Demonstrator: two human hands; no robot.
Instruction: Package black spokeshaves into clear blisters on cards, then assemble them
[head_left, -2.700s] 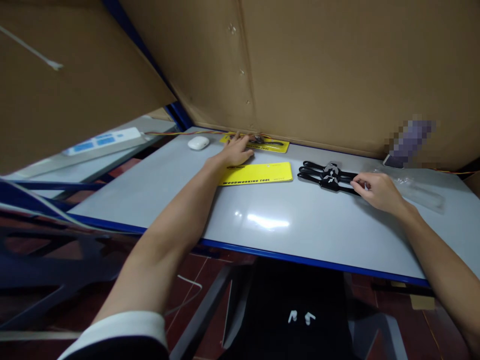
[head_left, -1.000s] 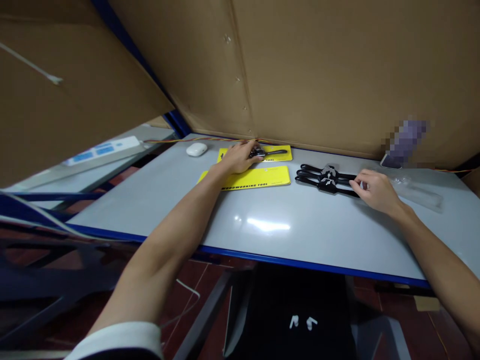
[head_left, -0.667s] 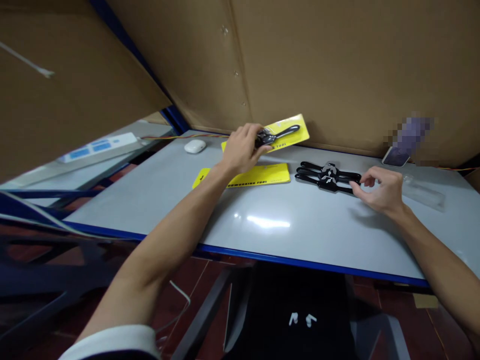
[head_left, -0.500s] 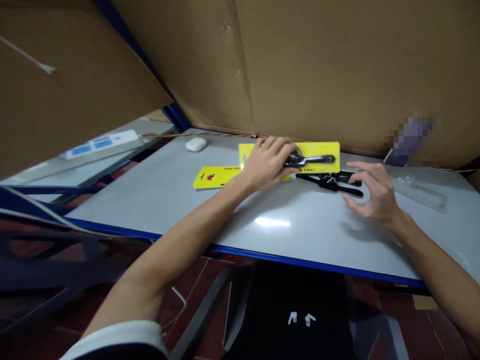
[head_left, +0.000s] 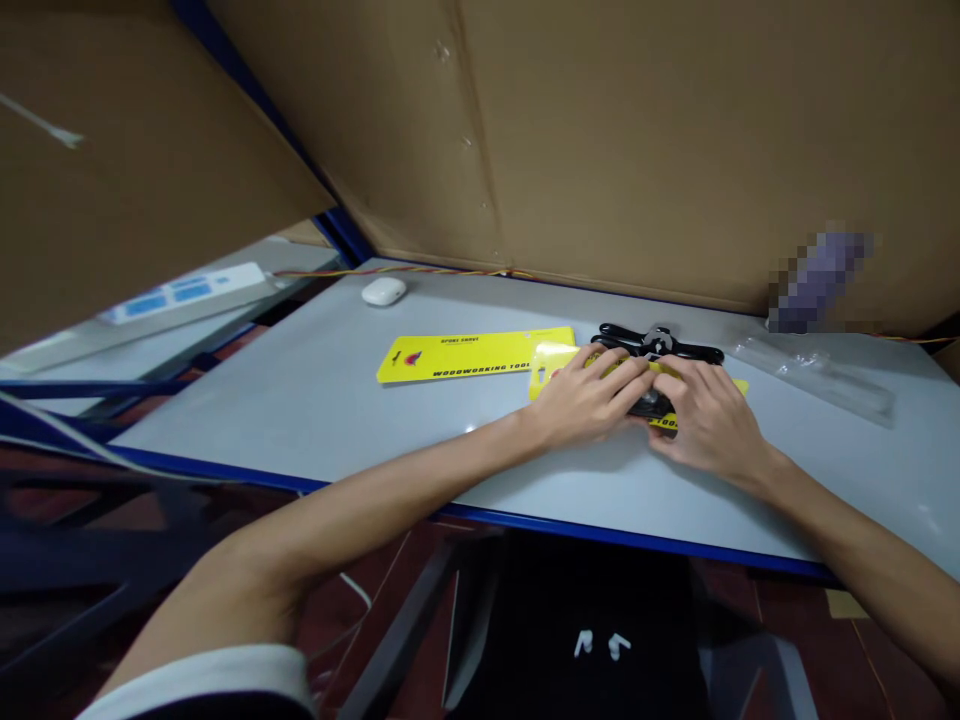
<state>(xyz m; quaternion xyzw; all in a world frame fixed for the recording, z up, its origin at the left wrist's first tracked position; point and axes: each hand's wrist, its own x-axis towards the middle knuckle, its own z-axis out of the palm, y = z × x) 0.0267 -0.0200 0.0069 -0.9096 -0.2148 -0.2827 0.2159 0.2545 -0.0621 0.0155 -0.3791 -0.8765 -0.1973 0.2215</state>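
My left hand and my right hand meet at a packaged spokeshave, gripping its yellow card from the two sides. Between my fingers the dark body of the spokeshave shows on the card; much of both is covered by my hands. Just behind lies a loose black spokeshave with a grey round part at its middle. To the left, a flat yellow card printed "SPOKE SHAVE" and "WOODWORKING TOOL" rests on the table. A clear plastic blister shell lies to the right of my right hand.
A white rounded case sits at the back left of the grey table. A power strip lies on the surface further left. Brown cardboard walls stand behind, with a blurred purple object leaning at right.
My left hand has brought the carded spokeshave down and nearer, turning it. My right hand has moved left and closed on it. The loose spokeshave and flat card are now less covered.
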